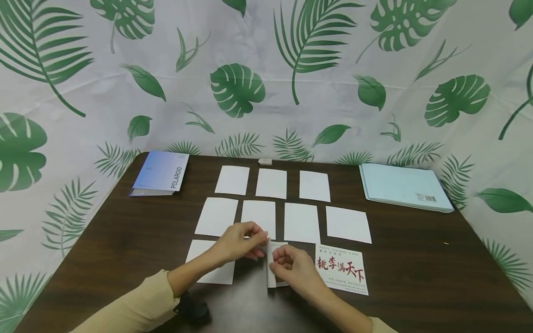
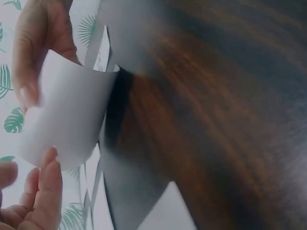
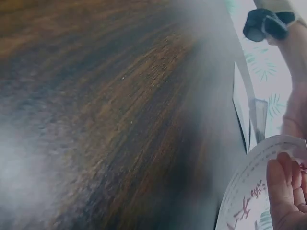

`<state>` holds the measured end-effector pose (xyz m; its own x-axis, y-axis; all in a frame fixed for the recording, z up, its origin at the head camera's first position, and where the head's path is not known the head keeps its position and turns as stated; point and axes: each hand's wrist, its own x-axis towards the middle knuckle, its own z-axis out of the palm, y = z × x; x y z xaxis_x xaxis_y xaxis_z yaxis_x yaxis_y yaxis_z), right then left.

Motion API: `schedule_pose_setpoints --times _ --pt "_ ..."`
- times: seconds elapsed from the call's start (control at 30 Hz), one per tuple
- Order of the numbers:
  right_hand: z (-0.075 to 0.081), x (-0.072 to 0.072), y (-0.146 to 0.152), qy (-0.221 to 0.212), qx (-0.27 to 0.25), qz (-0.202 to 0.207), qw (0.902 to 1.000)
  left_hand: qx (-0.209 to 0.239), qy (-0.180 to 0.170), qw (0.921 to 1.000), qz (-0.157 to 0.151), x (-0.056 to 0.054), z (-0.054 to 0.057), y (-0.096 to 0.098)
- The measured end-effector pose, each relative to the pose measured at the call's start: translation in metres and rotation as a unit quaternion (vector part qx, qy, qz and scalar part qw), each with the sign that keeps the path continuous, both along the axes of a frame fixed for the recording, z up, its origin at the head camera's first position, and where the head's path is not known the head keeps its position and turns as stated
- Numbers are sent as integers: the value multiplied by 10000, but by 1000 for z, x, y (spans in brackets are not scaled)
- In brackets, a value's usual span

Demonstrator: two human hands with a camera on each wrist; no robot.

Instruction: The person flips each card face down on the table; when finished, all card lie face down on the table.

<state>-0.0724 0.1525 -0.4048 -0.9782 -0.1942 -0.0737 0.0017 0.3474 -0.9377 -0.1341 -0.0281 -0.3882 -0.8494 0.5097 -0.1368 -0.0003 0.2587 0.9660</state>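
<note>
In the head view my right hand (image 1: pixel 295 270) pinches a bent card (image 1: pixel 271 263), held upright in front of me. The left wrist view shows its plain white back (image 2: pixel 72 112) curving, with the right thumb against that face. Red and dark print covers the card's other side (image 3: pixel 254 191) in the right wrist view. My left hand (image 1: pixel 245 240) is at the card's left edge; a fingertip (image 2: pixel 49 154) meets the white back while the thumb stands apart. Right of my right hand lies a printed card (image 1: pixel 343 270) with red characters.
Several blank white cards (image 1: pixel 301 222) lie in rows on the dark wooden table (image 1: pixel 416 259). A blue album marked POLAROID (image 1: pixel 160 171) sits at the back left, a pale blue album (image 1: pixel 404 187) at the back right. Behind the table hangs a leaf-patterned cloth (image 1: pixel 179 92).
</note>
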Motion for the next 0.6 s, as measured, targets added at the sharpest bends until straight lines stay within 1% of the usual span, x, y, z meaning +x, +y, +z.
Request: schedule_pose_setpoints --times 0.13,0.3,0.43,0.47,0.53,0.6 --pt "5 4 4 -224 -351 -246 9988 65 -209 9997 -98 1 -9 -1" --pt "14 6 7 -186 -700 -716 9948 151 -612 9979 -136 3 -22 -3" --pt "18 6 11 -152 -954 -1075 9895 295 -955 9949 -111 4 -27 -4" --pt "18 6 13 -150 -986 -1148 9884 329 -1018 9942 -88 5 -27 -5" --pt "17 6 16 -147 -1000 -1278 9866 338 -1033 9941 27 6 -28 -7" --pt "15 5 20 -140 -929 -1398 9857 273 -935 9950 207 7 -28 -9"
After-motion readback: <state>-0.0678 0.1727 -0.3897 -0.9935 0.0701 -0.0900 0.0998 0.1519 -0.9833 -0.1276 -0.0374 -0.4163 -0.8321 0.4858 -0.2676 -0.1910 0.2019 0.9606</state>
